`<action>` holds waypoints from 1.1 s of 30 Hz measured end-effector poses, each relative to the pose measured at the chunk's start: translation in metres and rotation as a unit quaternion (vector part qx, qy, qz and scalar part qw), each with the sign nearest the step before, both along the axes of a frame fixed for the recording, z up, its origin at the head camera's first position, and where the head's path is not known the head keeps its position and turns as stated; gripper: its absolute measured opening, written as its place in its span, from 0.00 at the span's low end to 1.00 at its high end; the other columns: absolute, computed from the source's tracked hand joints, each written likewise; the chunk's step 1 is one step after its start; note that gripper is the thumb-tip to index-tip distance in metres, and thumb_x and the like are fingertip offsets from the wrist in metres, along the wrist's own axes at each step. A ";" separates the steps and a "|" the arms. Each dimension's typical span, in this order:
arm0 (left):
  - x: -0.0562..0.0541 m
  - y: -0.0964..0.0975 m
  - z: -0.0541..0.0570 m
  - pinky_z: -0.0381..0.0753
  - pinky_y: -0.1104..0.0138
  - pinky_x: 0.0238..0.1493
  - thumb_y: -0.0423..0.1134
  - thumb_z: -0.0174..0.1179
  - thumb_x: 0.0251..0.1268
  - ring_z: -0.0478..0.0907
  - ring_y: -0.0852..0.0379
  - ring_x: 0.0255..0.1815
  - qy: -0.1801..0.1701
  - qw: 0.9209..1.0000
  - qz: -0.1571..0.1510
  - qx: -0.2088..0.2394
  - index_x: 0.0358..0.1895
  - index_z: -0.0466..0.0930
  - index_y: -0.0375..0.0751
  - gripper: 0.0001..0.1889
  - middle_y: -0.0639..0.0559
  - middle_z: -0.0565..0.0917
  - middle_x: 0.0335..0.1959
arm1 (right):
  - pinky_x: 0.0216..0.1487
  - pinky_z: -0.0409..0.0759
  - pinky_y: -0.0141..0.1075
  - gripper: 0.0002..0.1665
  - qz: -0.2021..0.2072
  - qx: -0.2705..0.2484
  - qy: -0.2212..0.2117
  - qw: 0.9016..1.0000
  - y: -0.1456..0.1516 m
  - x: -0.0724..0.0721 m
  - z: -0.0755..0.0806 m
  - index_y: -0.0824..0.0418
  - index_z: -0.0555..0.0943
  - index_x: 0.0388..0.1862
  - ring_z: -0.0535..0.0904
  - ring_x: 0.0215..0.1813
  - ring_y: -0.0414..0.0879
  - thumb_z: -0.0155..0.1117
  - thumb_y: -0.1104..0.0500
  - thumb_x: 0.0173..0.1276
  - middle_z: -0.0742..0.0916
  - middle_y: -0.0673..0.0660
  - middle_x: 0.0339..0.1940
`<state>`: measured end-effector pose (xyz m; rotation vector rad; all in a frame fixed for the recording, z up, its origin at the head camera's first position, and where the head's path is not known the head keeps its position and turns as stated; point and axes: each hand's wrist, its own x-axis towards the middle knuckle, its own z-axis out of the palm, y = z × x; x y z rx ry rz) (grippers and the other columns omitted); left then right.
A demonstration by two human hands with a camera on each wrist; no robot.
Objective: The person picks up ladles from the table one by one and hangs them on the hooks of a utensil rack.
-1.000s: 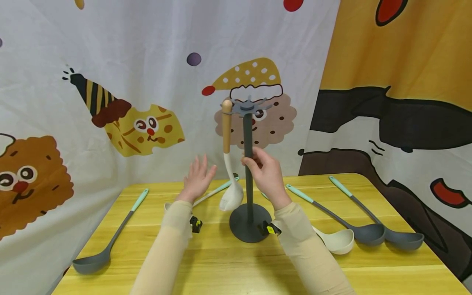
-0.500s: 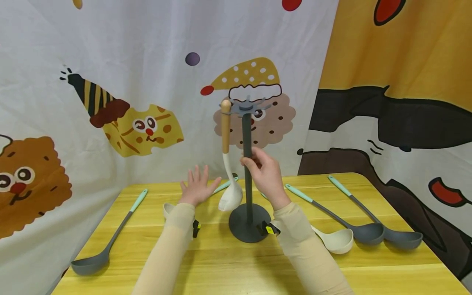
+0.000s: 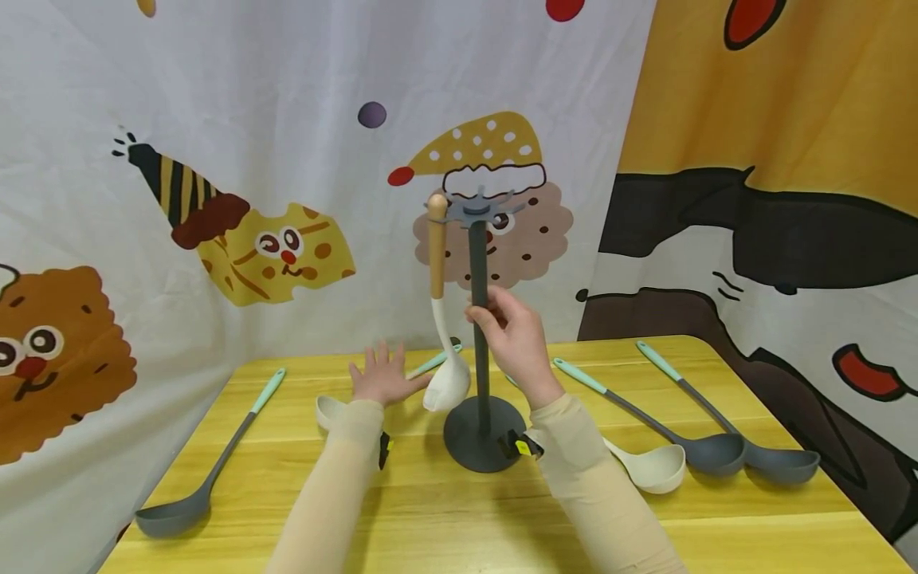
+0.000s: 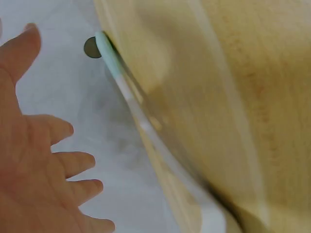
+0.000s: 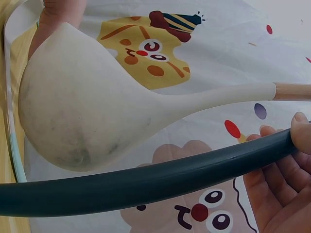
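Observation:
My right hand [image 3: 512,335] grips the dark pole of a utensil stand [image 3: 479,263] between thumb and fingers, and the right wrist view shows the thumb on the pole [image 5: 146,187]. From the left side of the stand's hooked top hangs a white ladle with a wooden handle [image 3: 437,255], bowl down. My left hand [image 3: 382,379], fingers spread and palm down, is low over a white ladle with a mint handle [image 3: 328,410] near the table's back edge. In the left wrist view that ladle [image 4: 146,121] runs beside the fingers, apart from them.
A grey ladle [image 3: 179,513] lies on the wooden table [image 3: 459,518] at the left. On the right lie a cream ladle [image 3: 658,470] and two grey ladles with mint handles, one bowl [image 3: 717,454] next to another [image 3: 785,466]. A printed cloth [image 3: 287,80] hangs behind.
My left hand has come down from a raised position toward the table and the white ladle. My right hand keeps its hold on the pole, and the hanging ladle stays put.

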<state>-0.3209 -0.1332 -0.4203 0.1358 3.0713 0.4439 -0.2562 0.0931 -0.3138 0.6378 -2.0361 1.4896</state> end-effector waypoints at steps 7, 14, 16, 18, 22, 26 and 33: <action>-0.006 -0.003 -0.008 0.55 0.32 0.64 0.73 0.57 0.56 0.60 0.31 0.70 0.016 1.000 0.003 -0.024 0.74 0.62 0.38 0.51 0.33 0.65 0.71 | 0.39 0.77 0.44 0.09 -0.010 0.003 -0.007 1.000 0.000 0.001 0.001 0.59 0.83 0.46 0.81 0.35 0.47 0.64 0.57 0.71 0.86 0.53 0.35; -0.009 -0.007 -0.015 0.77 0.46 0.42 0.73 0.66 0.45 0.78 0.40 0.42 0.023 0.999 0.019 -0.025 0.48 0.80 0.39 0.40 0.42 0.81 0.42 | 0.39 0.77 0.44 0.09 -0.010 0.002 -0.004 1.000 0.000 0.001 -0.001 0.59 0.83 0.46 0.80 0.35 0.48 0.64 0.57 0.72 0.86 0.54 0.35; -0.010 -0.008 -0.016 0.78 0.49 0.36 0.70 0.68 0.45 0.78 0.43 0.37 0.012 0.999 0.027 -0.015 0.44 0.79 0.40 0.36 0.44 0.80 0.37 | 0.39 0.77 0.44 0.09 -0.011 0.002 -0.004 1.000 0.000 0.001 -0.001 0.58 0.83 0.46 0.81 0.35 0.49 0.63 0.57 0.72 0.86 0.54 0.35; -0.008 -0.008 -0.016 0.79 0.50 0.35 0.67 0.70 0.46 0.78 0.43 0.38 0.002 0.999 0.034 -0.005 0.45 0.79 0.40 0.34 0.44 0.80 0.38 | 0.39 0.77 0.44 0.09 -0.009 0.002 -0.004 1.000 0.000 0.000 0.000 0.58 0.83 0.46 0.81 0.35 0.49 0.63 0.57 0.72 0.86 0.54 0.35; -0.008 -0.009 -0.017 0.79 0.52 0.31 0.59 0.72 0.48 0.77 0.44 0.35 -0.007 0.999 0.040 0.007 0.41 0.79 0.38 0.28 0.43 0.79 0.35 | 0.39 0.77 0.44 0.09 -0.007 0.002 -0.003 1.000 0.000 0.000 0.000 0.59 0.83 0.46 0.81 0.35 0.48 0.64 0.57 0.71 0.86 0.54 0.35; -0.007 -0.010 -0.019 0.79 0.55 0.29 0.53 0.73 0.50 0.76 0.47 0.32 -0.007 0.999 0.038 0.006 0.35 0.78 0.39 0.22 0.46 0.77 0.30 | 0.40 0.77 0.44 0.09 -0.007 0.000 -0.004 1.000 0.000 -0.001 -0.001 0.59 0.83 0.47 0.81 0.35 0.47 0.64 0.57 0.71 0.86 0.54 0.35; -0.008 -0.009 -0.022 0.80 0.51 0.32 0.47 0.70 0.55 0.78 0.45 0.34 0.001 0.999 0.035 -0.005 0.39 0.80 0.38 0.17 0.44 0.79 0.31 | 0.39 0.77 0.43 0.09 -0.006 -0.002 0.000 1.000 0.000 -0.001 -0.001 0.59 0.83 0.47 0.80 0.35 0.47 0.64 0.57 0.71 0.86 0.54 0.34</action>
